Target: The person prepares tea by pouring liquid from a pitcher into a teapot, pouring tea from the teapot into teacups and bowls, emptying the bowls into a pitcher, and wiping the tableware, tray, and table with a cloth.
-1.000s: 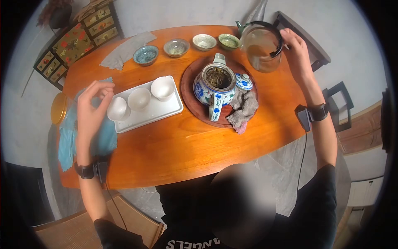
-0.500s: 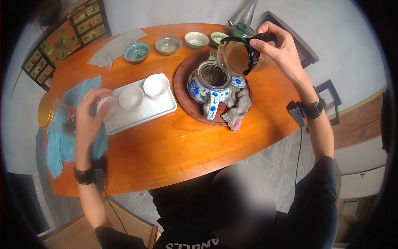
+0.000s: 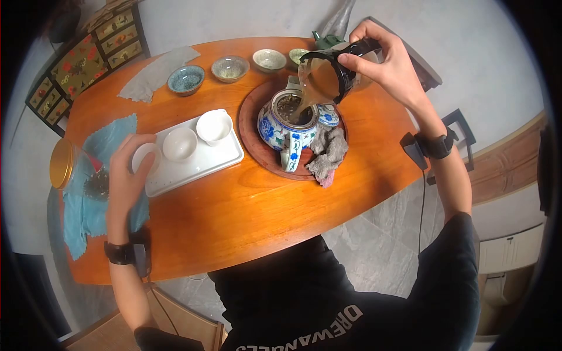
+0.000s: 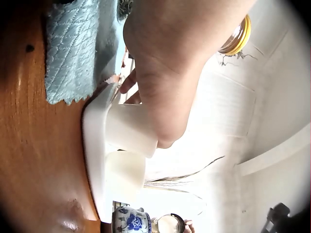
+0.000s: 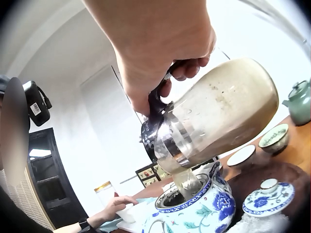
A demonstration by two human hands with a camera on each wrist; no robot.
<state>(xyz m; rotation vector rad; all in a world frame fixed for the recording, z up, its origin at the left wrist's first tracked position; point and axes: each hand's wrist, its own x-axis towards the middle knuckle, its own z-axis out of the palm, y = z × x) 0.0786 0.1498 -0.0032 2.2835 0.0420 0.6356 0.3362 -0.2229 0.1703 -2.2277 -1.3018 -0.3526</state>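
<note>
My right hand [image 3: 391, 75] grips the black handle of a glass pitcher [image 5: 228, 107], tipped over the blue-and-white teapot [image 3: 270, 133]. A stream of cloudy liquid [image 5: 188, 182] runs from its mouth into the open teapot, where dark tea leaves show in the head view. At the left, my left hand [image 3: 124, 169] holds a white cup [image 4: 129, 128] between thumb and fingers at the end of a white tray [image 3: 202, 176]. Two more white cups, the middle one [image 3: 180, 145] and the far one [image 3: 214, 127], stand on that tray.
The teapot's lid [image 3: 329, 118] and a crumpled grey rag [image 3: 331, 153] lie beside it on the round brown tray [image 3: 250, 126]. Several small bowls, including a blue one [image 3: 186, 79], line the back. A green teapot [image 5: 299, 102], blue cloth [image 3: 88, 219] and gold-lidded jar [image 3: 60, 164] stand around.
My right hand has brought the pitcher left over the teapot and tilted it, and liquid now pours. My left hand has come down around the nearest white cup.
</note>
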